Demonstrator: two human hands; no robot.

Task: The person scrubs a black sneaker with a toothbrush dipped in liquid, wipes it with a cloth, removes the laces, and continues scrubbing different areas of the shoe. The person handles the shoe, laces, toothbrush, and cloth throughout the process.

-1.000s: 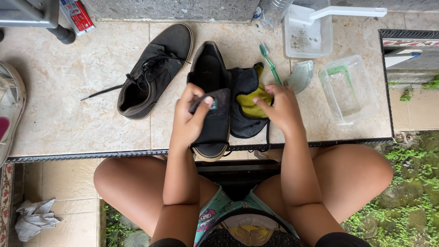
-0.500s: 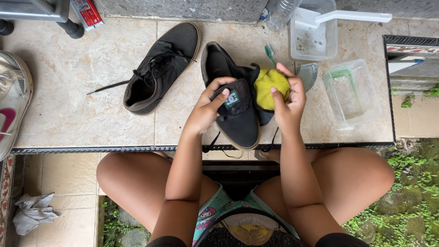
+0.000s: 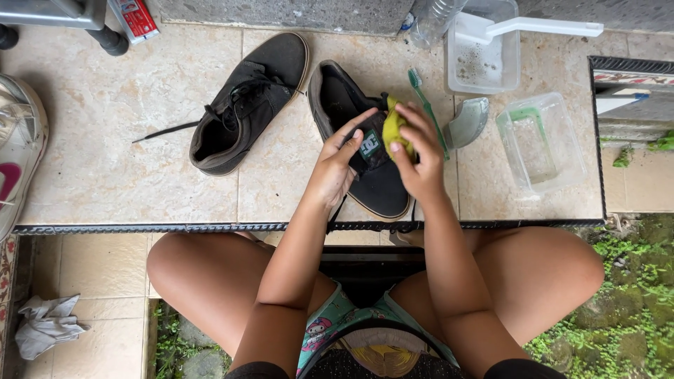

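At the far left edge, part of a light-coloured shoe with a pink mark [image 3: 15,158] is lying on the tiled floor [image 3: 105,126], and on the lower step a crumpled grey rag [image 3: 45,324] is lying. Further right, a loose black sneaker [image 3: 246,102] with untied laces is resting on the tiles, its toe pointing to the far right.

Just right of it, a second black shoe [image 3: 365,147] is being held over the tiles at the centre, sole side partly up and its heel towards the far side. It is being steadied by the left hand [image 3: 333,168], whose grip is half closed, the fingers being curled over the shoe's tongue and side. The right hand [image 3: 421,158] is being pressed against the same shoe, its grip pinched shut on a yellow cloth [image 3: 393,126], which is being held touching the shoe's upper part.

Just beside the right hand, a green toothbrush [image 3: 427,105] is lying on the tiles. Right of it a curved clear lid [image 3: 467,123] is lying, and at the far side a clear tub [image 3: 484,67] with a white-handled brush [image 3: 540,28] across it is standing. Near the right edge, a second clear plastic container [image 3: 540,144] is standing apart from the shoe.
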